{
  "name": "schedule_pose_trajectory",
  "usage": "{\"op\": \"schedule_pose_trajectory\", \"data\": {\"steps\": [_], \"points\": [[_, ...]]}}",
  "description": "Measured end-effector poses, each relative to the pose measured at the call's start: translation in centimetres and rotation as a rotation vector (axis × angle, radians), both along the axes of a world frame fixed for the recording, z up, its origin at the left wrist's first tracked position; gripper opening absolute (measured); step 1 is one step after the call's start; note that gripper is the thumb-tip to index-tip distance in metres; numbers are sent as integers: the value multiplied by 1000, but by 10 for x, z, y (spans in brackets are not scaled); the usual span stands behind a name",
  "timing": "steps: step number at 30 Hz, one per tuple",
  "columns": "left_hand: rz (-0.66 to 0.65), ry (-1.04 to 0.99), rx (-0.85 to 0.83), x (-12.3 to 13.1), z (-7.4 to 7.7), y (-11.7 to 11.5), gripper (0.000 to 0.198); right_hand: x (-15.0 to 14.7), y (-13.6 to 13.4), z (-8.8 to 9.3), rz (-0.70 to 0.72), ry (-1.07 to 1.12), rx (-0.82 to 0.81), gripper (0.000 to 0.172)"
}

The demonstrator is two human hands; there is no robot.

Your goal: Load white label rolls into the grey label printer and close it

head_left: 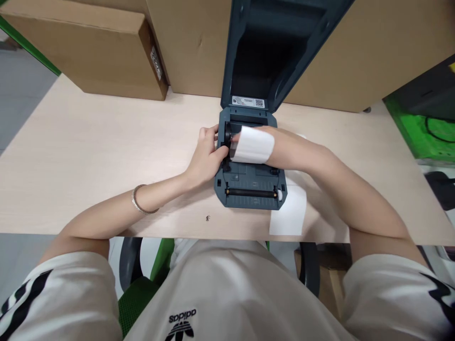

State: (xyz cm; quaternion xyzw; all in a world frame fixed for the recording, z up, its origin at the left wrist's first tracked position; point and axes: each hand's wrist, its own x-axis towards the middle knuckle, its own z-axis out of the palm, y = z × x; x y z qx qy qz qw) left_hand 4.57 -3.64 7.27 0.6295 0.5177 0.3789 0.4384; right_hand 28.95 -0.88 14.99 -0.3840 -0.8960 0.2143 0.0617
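A dark blue-grey label printer [249,184] lies on the table with its lid [227,71] raised. A black roller [251,193] runs across its near end. My left hand [208,158] grips the printer's left side, with its thumb over the inner edge by a black roll holder [228,134] and the fingers along the outside. My right hand [265,130] reaches into the bay from the right. A curved piece of white paper [254,146] covers most of it; only a fingertip shows at the paper's left, so its grip is hidden.
White paper [288,213] lies at the printer's right near the table edge. A small dark bit [208,218] rests on the tabletop [88,156]. Behind stand a cardboard box [85,52] and a large cardboard panel [199,52]. A green surface with a black cable [437,132] is at far right.
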Motion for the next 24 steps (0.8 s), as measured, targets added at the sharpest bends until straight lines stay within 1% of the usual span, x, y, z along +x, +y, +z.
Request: {"op": "schedule_pose_trajectory", "data": {"steps": [3, 5, 7, 8, 11, 12, 14, 20, 22, 24], "points": [[2, -3, 32, -1, -4, 2, 87, 20, -29, 10, 133, 94, -38, 53], [11, -3, 49, -1, -7, 3, 84, 32, -47, 7, 230, 161, -25, 56], [17, -4, 54, -1, -9, 5, 82, 40, -62, -3, 270, 163, 36, 57], [20, -5, 53, -2, -9, 5, 82, 42, -69, -10, 278, 142, 87, 62], [25, -1, 43, -1, -7, 5, 83, 40, -83, -29, 285, 79, 282, 82], [27, 0, 39, -1, -6, 5, 84, 38, -87, -33, 287, 67, 336, 85], [32, 4, 27, 0, -3, 4, 85, 35, -91, -38, 282, 42, 420, 81], [27, 15, 3, 0, 1, 2, 80, 28, -106, -41, 263, 18, 636, 66], [21, 21, 0, 0, 1, 2, 79, 27, -111, -42, 253, 35, 673, 60], [20, 25, -7, 0, 1, 3, 78, 27, -115, -38, 255, 62, 643, 60]]}}
